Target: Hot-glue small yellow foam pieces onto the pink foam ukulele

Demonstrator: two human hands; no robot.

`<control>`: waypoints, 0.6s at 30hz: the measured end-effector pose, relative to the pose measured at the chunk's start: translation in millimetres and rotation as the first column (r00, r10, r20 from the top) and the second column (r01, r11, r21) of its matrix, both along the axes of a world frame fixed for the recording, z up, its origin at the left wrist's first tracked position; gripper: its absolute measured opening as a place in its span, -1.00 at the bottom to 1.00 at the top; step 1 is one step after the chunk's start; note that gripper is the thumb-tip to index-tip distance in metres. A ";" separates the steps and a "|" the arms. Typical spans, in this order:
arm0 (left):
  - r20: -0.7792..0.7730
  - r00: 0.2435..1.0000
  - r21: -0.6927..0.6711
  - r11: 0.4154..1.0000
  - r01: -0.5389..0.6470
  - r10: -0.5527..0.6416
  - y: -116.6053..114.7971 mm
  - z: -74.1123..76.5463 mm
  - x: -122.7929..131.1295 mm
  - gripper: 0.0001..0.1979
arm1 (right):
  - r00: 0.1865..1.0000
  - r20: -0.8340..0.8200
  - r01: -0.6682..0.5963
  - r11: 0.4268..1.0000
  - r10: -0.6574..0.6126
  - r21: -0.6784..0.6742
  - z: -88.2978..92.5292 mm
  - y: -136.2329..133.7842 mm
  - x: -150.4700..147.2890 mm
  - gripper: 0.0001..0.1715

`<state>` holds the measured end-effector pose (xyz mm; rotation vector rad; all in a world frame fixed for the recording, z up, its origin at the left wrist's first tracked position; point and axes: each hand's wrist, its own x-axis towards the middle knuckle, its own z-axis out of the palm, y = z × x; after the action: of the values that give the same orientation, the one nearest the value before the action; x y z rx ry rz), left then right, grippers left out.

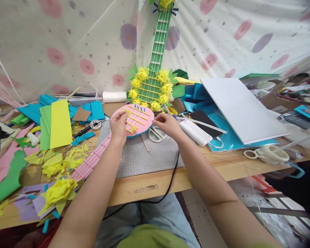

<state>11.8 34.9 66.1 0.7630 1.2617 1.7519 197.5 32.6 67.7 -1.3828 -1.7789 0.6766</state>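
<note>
A pink paper guitar (138, 119) with yellow strips across its round body lies tilted over the grey cutting mat (144, 156), its neck running down to the left. My left hand (119, 126) grips the body's left edge, fingers curled round it. My right hand (165, 124) is at the body's right edge, fingertips pinched together there; what they pinch is too small to make out. A finished green paper guitar (155, 69) ringed with yellow flowers stands upright against the flowered cloth behind.
White-handled scissors (156, 134) lie under my right hand. Coloured paper sheets (58, 122), yellow scraps and a yellow paper flower (58, 191) cover the left. A white board (241, 108), a white box (195, 132) and a tape dispenser (270, 155) lie right. A black cable (170, 182) hangs over the table's edge.
</note>
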 end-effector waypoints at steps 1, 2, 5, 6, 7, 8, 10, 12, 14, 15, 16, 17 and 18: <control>-0.007 1.000 0.014 1.000 -0.006 0.006 3.2 1.2 0.5 -0.94 | 0.993 -0.092 -0.076 0.997 0.077 0.006 1.1 4.5 -9.7 -0.81; -0.005 1.000 0.031 0.999 -0.007 0.007 6.0 2.4 1.3 -0.94 | 0.975 -0.177 -0.130 0.991 0.134 0.033 2.0 9.2 -19.7 -0.82; 0.069 0.997 0.068 0.997 0.033 -0.038 11.6 4.8 3.7 -0.91 | 0.919 -0.337 -0.193 0.979 0.202 0.061 3.9 22.2 -48.0 -0.82; 0.105 0.992 0.063 0.996 0.069 -0.076 12.2 5.0 4.0 -0.89 | 0.891 -0.400 -0.209 0.976 0.213 0.054 4.6 25.2 -55.8 -0.80; 0.137 0.983 0.054 0.992 0.112 -0.119 12.3 5.0 4.0 -0.87 | 0.858 -0.463 -0.231 0.972 0.221 0.037 5.2 27.2 -62.4 -0.78; 0.161 0.974 0.045 0.987 0.155 -0.161 12.0 4.7 3.6 -0.84 | 0.819 -0.530 -0.252 0.968 0.220 0.012 5.8 28.3 -67.8 -0.76; 0.185 0.959 0.034 0.977 0.212 -0.215 10.5 3.9 2.3 -0.80 | 0.736 -0.646 -0.310 0.949 0.201 -0.058 6.7 28.1 -75.2 -0.76; 0.204 0.951 0.043 0.973 0.227 -0.231 8.7 3.1 1.5 -0.79 | 0.671 -0.724 -0.354 0.928 0.164 -0.118 6.6 25.9 -79.6 -0.78; 0.235 0.942 0.048 0.971 0.233 -0.238 7.2 2.4 2.5 -0.82 | 0.644 -0.753 -0.356 0.925 0.137 -0.136 5.1 23.5 -83.0 -0.79; 0.253 0.937 0.048 0.970 0.236 -0.241 6.5 2.1 3.8 -0.83 | 0.640 -0.758 -0.336 0.933 0.125 -0.130 3.8 22.6 -84.7 -0.79; 0.270 0.931 0.047 0.970 0.240 -0.243 5.8 1.8 5.5 -0.84 | 0.638 -0.762 -0.309 0.944 0.112 -0.119 2.3 22.1 -86.3 -0.78; 0.287 0.926 0.043 0.969 0.242 -0.244 5.1 1.6 7.3 -0.84 | 0.633 -0.767 -0.285 0.952 0.101 -0.110 0.9 21.9 -87.7 -0.78; 0.302 0.922 0.038 0.970 0.242 -0.242 4.4 1.4 8.9 -0.83 | 0.627 -0.774 -0.267 0.958 0.091 -0.104 -0.5 22.1 -88.7 -0.77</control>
<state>20.7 39.2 67.5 0.5921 0.9179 1.5944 108.8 54.7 67.2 -0.8152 -1.1589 1.3644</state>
